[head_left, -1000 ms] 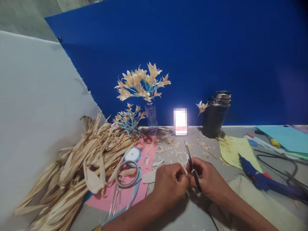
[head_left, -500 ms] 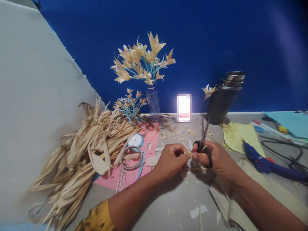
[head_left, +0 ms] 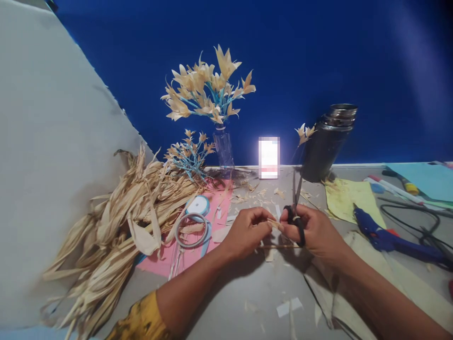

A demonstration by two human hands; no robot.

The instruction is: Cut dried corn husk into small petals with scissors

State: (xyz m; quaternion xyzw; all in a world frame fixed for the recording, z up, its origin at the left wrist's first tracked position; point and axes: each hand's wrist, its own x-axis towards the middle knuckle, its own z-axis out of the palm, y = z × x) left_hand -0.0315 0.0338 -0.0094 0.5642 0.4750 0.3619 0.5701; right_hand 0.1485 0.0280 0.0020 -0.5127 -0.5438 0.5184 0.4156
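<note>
Between thumb and fingers, my left hand (head_left: 247,231) pinches a small piece of dried corn husk (head_left: 273,223). My right hand (head_left: 314,231) is closed around black-handled scissors (head_left: 296,200), whose blades point up and away from the husk. The right thumb and fingertips meet the same husk piece, close to the left fingertips. Below the hands lies a thin stick (head_left: 278,246). Part of the husk piece is hidden by the fingers.
Dried corn husks (head_left: 116,226) are heaped at left beside tape rolls (head_left: 191,230) on pink paper (head_left: 155,264). Husk flowers (head_left: 205,85) stand in a bottle (head_left: 222,148) behind. A dark flask (head_left: 327,146) and blue glue gun (head_left: 392,241) are at right; scraps litter the table.
The whole view has shifted a little, with things appearing slightly farther left. Both hands keep their hold on the husk piece and scissors, with the fingers only slightly moved.
</note>
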